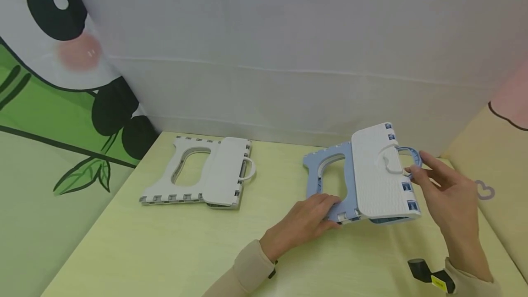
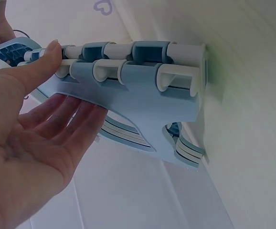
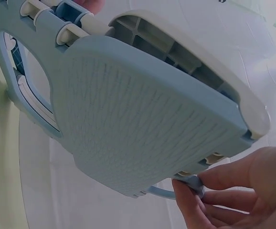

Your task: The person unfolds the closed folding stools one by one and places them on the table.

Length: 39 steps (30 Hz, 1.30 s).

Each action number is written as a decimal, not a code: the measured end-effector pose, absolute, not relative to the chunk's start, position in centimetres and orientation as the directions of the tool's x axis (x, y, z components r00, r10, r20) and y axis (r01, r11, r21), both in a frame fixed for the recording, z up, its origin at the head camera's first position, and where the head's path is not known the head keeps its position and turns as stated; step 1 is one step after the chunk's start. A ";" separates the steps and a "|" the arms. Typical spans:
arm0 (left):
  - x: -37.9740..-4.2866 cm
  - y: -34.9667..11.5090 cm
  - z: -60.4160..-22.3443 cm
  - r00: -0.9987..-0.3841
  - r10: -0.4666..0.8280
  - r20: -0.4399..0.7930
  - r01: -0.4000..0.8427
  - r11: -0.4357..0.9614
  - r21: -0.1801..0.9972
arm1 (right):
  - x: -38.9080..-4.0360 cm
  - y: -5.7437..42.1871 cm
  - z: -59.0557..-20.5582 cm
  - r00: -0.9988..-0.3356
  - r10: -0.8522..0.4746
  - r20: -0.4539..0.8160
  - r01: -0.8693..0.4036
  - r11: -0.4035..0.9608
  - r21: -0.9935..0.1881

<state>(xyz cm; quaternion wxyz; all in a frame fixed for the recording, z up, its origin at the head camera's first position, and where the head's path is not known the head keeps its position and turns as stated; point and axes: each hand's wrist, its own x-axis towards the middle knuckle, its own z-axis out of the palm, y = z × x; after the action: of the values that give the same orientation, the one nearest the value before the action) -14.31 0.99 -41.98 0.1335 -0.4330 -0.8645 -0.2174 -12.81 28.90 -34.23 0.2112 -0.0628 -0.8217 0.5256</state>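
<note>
A folded blue and white folding step stool [image 1: 377, 178] is held tilted over the right part of the table, its white seat half facing up in the head view. My left hand [image 1: 301, 221] grips its blue leg side [image 2: 138, 90], thumb on the hinged edge and fingers beneath in the left wrist view. At the other end, my right hand [image 1: 451, 196] pinches the blue carry handle [image 1: 415, 154] between thumb and fingers. The right wrist view shows the stool's textured blue seat half [image 3: 143, 114] from below, with the right hand [image 3: 252, 186] at the handle.
A second folding stool [image 1: 226, 168], all white with a white handle [image 1: 250, 168], lies folded flat on the left of the pale yellow table [image 1: 206, 237]. White sheeting [image 1: 268, 58] hangs behind the table, and a printed panel [image 1: 62, 104] stands at the left.
</note>
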 end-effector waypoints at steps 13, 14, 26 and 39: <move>-14.2 1.4 -41.9 -0.604 0.689 0.400 0.796 0.547 0.258 | -12.8 28.7 -33.6 -0.892 0.344 0.292 -0.126 0.432 -0.893; -14.1 1.4 -41.9 -0.602 0.689 0.403 0.797 0.544 0.261 | -12.8 28.7 -33.5 -0.892 0.343 0.295 -0.129 0.432 -0.893; -14.0 1.6 -42.4 -0.562 0.670 0.486 0.825 0.496 0.271 | -12.7 28.3 -33.2 -0.877 0.371 0.305 -0.108 0.466 -0.878; -14.0 1.9 -42.9 -0.573 0.664 0.480 0.818 0.493 0.295 | -12.7 27.5 -33.1 -0.853 0.388 0.349 -0.159 0.443 -0.882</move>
<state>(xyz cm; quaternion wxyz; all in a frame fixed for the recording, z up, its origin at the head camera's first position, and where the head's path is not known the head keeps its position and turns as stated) -14.01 1.88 -42.87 0.1528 -0.4359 -0.8504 -0.2520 -12.72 27.53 -33.11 0.2614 -0.0708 -0.8083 0.5228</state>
